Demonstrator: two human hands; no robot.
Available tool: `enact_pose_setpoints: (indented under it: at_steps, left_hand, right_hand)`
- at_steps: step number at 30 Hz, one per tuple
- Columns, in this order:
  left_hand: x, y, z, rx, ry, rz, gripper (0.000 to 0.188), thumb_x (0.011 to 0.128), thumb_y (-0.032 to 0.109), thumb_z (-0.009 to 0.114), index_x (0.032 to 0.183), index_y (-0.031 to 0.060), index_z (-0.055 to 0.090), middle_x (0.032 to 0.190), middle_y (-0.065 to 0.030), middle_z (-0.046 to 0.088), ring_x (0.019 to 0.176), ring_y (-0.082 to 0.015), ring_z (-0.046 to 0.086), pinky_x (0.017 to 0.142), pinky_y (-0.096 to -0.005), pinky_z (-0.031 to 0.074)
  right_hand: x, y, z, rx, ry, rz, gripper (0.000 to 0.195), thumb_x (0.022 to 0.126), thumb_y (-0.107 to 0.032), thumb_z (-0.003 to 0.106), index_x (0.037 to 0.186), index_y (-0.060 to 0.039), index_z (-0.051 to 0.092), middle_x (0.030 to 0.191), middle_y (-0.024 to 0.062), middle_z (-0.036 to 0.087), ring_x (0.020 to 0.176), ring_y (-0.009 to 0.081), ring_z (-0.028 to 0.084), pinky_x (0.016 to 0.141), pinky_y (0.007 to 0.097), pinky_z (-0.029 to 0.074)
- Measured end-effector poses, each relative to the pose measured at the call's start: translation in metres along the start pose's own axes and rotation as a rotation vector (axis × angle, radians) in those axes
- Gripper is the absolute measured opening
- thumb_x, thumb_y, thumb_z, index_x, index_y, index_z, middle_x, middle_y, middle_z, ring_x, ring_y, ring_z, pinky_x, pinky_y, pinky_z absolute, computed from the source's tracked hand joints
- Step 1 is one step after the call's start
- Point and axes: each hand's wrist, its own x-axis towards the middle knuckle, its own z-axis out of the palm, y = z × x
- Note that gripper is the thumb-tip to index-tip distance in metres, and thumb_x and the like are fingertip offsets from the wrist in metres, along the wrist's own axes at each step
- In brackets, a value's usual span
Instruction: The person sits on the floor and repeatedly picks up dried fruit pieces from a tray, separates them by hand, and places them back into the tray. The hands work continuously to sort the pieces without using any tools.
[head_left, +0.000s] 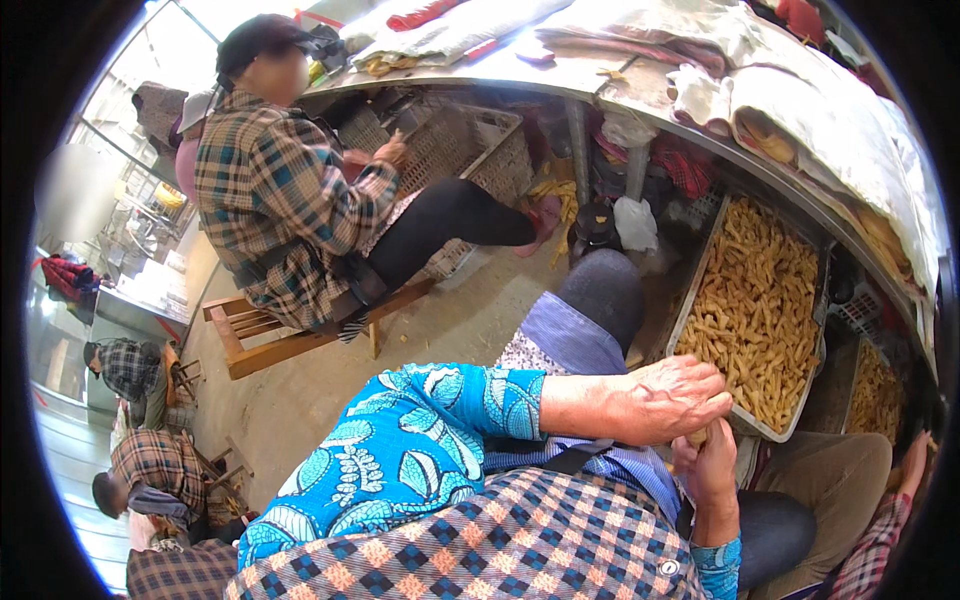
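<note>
My left hand (679, 397) comes in from the left in a blue leaf-print sleeve, its fingers curled over and close to my right hand (709, 461), which is raised from below. Between the fingertips of both is a small yellowish piece (697, 437), mostly covered; its kind cannot be told. Just beyond the hands lies a pale rectangular tray (681, 322), filled with many short, yellow-brown, finger-like pieces (750, 307). My knee in dark cloth, partly under a blue cloth, is left of the tray.
A co-worker in a plaid shirt (277, 180) sits on a wooden bench (255, 356) at left, by plastic crates (495, 154). A table edge (675, 124) with cloth-covered bundles curves above the tray. Another person's knee (832, 480) is close at right. Other people sit at far left.
</note>
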Motion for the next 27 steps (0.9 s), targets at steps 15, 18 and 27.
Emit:
enact_pose_setpoints:
  at_steps: [15,18,27]
  left_hand:
    - [-0.007,-0.020,0.018,-0.640,0.069,-0.575,0.025,0.077,0.007,0.062,0.099,-0.0007,0.051,0.079,-0.0234,0.061,0.081,-0.0436,0.062,0.065,-0.0505,0.047]
    - [-0.010,-0.019,0.013,-0.257,0.067,-0.395,0.027,0.077,0.009,0.065,0.101,0.0017,0.054,0.085,-0.0180,0.059,0.086,-0.0389,0.063,0.068,-0.0473,0.049]
    - [-0.002,-0.046,0.021,-0.605,0.198,-0.208,0.015,0.083,0.008,0.070,0.097,0.0025,0.071,0.094,-0.0135,0.067,0.086,-0.0315,0.068,0.074,-0.0368,0.055]
  right_hand:
    - [0.016,-0.031,0.002,0.018,0.020,-0.207,0.015,0.083,0.000,0.066,0.098,-0.0005,0.063,0.094,-0.0001,0.064,0.084,0.0077,0.059,0.079,0.0222,0.047]
    - [0.012,-0.032,-0.001,0.314,-0.140,-0.087,0.028,0.082,-0.009,0.072,0.107,0.0010,0.063,0.103,0.0052,0.066,0.090,0.0133,0.063,0.087,0.0282,0.050]
    - [0.018,-0.032,0.006,0.031,0.045,-0.115,0.047,0.094,-0.045,0.063,0.111,-0.0013,0.063,0.076,-0.0028,0.059,0.056,0.0032,0.047,0.047,0.0170,0.034]
